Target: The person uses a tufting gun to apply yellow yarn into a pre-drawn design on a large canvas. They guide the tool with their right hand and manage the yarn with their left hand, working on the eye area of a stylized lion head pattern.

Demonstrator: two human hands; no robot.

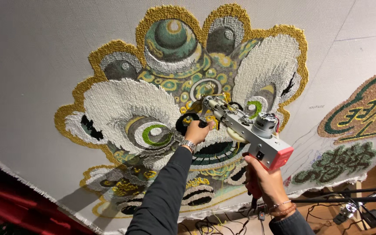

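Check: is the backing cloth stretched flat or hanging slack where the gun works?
Stretched flat. The backing cloth shows no folds around the tufting gun, held by the left hand and right hand; only its frayed lower edge hangs loose.

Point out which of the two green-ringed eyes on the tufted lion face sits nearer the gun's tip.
The smaller green-ringed eye, just beyond the tufting gun; the larger eye lies past the left hand.
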